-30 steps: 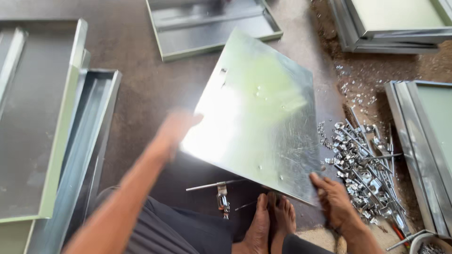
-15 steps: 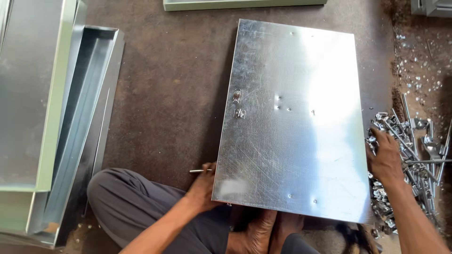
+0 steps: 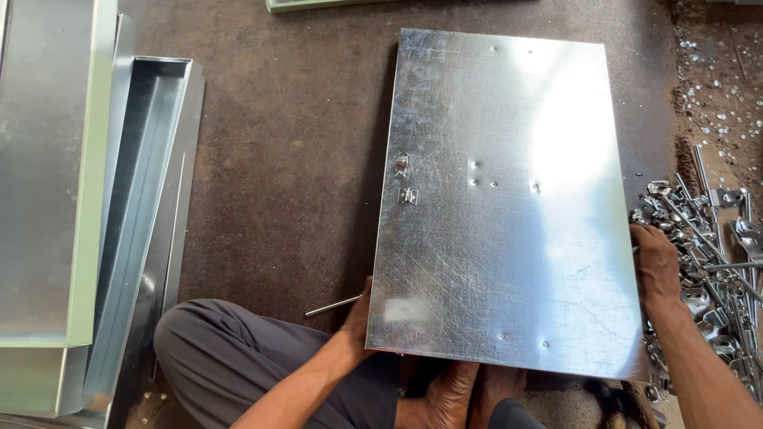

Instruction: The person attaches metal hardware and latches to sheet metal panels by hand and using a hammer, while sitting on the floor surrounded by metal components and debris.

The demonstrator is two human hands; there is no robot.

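Note:
A large shiny galvanised steel panel [image 3: 509, 199] lies nearly flat in front of me, its near edge above my bare feet [image 3: 469, 393]. My left hand [image 3: 358, 318] grips its near left corner from the side. On the right edge my right hand [image 3: 656, 266] holds the panel, fingers curled under it. A small latch fitting [image 3: 404, 179] is fixed near the panel's left edge, with a few rivet dimples beside it.
A heap of shiny metal rods and latch parts [image 3: 707, 262] lies at the right. Folded sheet-metal trays [image 3: 87, 206] are stacked along the left. A thin metal rod [image 3: 332, 306] lies on the brown floor by my knee. Another tray edge [image 3: 334, 5] shows at the top.
The panel went from tilted up to lying nearly flat and square in front of me. My left hand moved from its upper edge to the near left corner; my right shifted up the right edge.

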